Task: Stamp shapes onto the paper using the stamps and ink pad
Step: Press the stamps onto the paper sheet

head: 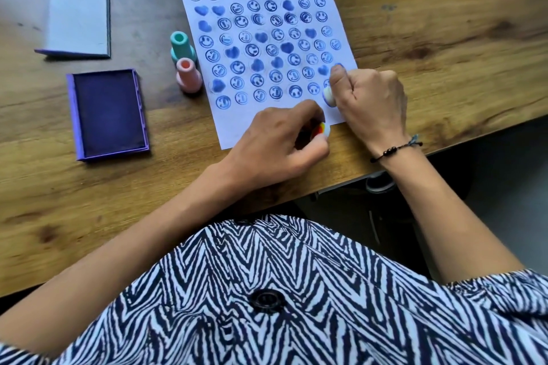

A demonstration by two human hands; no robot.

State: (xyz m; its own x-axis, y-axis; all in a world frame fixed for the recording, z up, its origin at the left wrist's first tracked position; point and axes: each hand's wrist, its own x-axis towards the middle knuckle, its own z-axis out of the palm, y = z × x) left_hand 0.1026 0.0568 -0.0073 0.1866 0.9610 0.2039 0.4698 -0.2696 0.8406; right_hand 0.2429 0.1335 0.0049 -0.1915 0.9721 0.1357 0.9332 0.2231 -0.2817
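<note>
On the near right corner of the paper (267, 38), seen from the head camera, the right hand (373, 101) curls into a fist round a small white stamp (328, 95), whose pale end juts out from between thumb and fingers toward the left; the thumb tip carries a smear of blue ink. Just to the left of that grip and a little nearer the person, the left hand (278, 142) rests on the bottom margin of the sheet, its fingers curled round a small round piece (320, 130) with a red, orange and yellow face; whether this is a stamp or a cap cannot be told. The two hands sit close beside one another without touching. Away from both grips, the sheet is covered in rows of blue prints: smiling faces, hearts and crescent shapes. Left of the left hand, just off the paper's edge, stand two upright stamps, a pink stamp (188, 75) nearer and a teal stamp (181, 47) just behind it. Farther left lies the open ink pad (108, 114), a purple tray with a dark blue surface, and beyond it its lid (78, 16), lying inside up. All of it rests on a wooden table (444, 24). A dark beaded bracelet (394, 149) circles the right wrist.
</note>
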